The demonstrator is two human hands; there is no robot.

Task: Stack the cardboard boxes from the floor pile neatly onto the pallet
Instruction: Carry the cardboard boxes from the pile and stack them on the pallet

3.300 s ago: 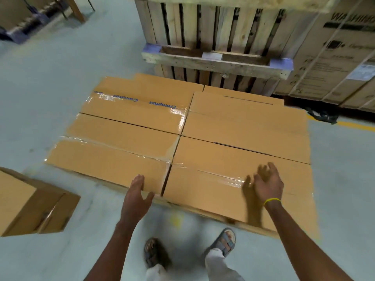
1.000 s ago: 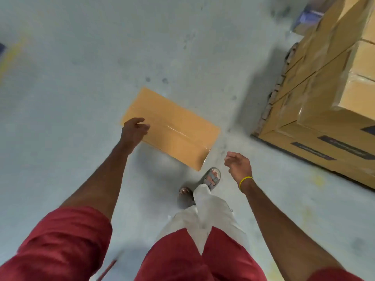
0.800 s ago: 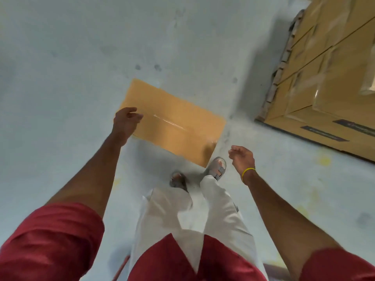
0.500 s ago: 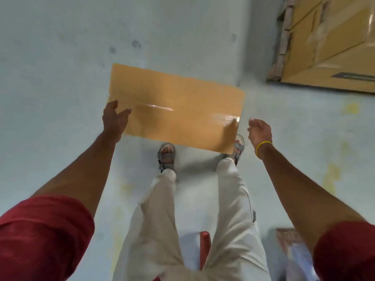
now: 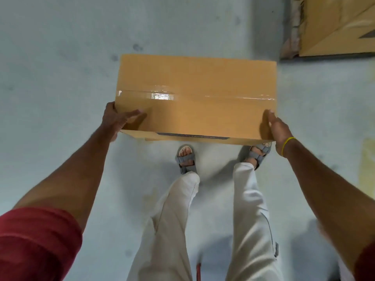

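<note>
A brown cardboard box (image 5: 195,94) sealed with clear tape sits in front of my feet, its long side facing me. My left hand (image 5: 116,120) grips its near left corner, thumb on top. My right hand (image 5: 277,127), with a yellow band on the wrist, presses against its near right end. I cannot tell whether the box rests on the floor or is just off it. The wooden pallet (image 5: 292,31) with stacked boxes (image 5: 341,23) on it shows at the top right corner.
Pale grey concrete floor (image 5: 60,57) spreads to the left and beyond the box. My legs in white trousers and grey sandals (image 5: 185,159) stand just behind the box. A thin red object (image 5: 198,270) pokes up at the bottom edge between my legs.
I turned away from the pallet to a single box on the floor. Both hands, apart from the box half a second ago, have closed on its two near ends and the box looms larger.
</note>
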